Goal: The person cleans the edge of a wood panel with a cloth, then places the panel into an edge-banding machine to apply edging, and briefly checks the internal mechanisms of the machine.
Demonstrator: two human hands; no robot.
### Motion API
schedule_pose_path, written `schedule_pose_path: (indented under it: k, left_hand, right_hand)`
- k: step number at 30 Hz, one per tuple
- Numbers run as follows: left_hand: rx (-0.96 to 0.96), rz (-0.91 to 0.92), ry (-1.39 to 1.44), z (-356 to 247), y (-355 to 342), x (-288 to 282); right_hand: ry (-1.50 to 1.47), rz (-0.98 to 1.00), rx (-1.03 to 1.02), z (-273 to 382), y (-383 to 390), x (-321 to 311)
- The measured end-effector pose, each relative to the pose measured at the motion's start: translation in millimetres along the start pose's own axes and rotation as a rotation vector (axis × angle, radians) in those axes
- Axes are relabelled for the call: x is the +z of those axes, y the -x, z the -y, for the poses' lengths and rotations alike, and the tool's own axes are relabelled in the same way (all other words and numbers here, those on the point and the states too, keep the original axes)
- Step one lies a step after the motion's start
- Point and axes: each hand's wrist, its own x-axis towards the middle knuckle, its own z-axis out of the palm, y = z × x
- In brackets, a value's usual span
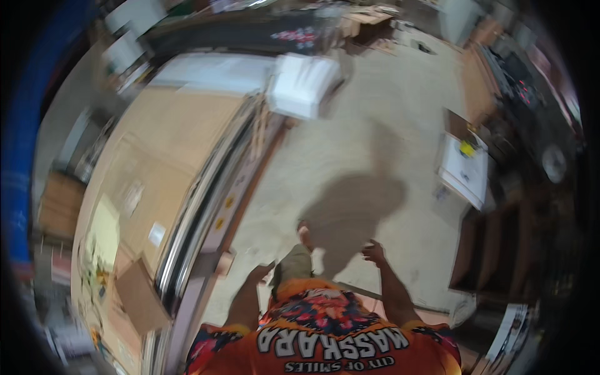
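My left hand (261,272) hangs low beside my body, near the long stack of boards at my left. Its fingers point inward, somewhat blurred, and nothing shows in them. On the other side my right hand (374,252) is held out over the concrete floor (337,147), fingers loosely apart and without any object. Neither hand touches anything. One foot (304,234) shows ahead of my body, under a leg in olive-coloured cloth. My shadow falls on the floor in front of me.
A large stack of brown sheets (169,140) lines my left, with a white block-shaped item (302,86) at its far corner. A loose brown panel (141,295) lies on its near end. To the right are a white-topped box (464,167) and a dark brown shelf unit (494,247).
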Motion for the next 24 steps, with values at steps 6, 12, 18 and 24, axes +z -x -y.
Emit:
schedule_pose_path:
  k: [6, 12, 18, 24]
  left_hand:
    - [-0.131, 0.193, -0.277, -200, -115, -2]
    - [0.422, 0.106, -0.549, -500, -198, 66]
    - [0.605, 0.279, -0.464, -763, -201, 174]
    - [0.671, 0.196, -0.772, -893, -258, 232]
  right_hand:
    - [0.18, -0.207, 0.001, 77, -21, -26]
    - [0.096, -0.583, 0.411, 102, -21, -93]
    - [-0.187, -0.67, 0.475, 110, -65, -106]
    - [-0.828, -0.421, 0.578, 92, -218, -182]
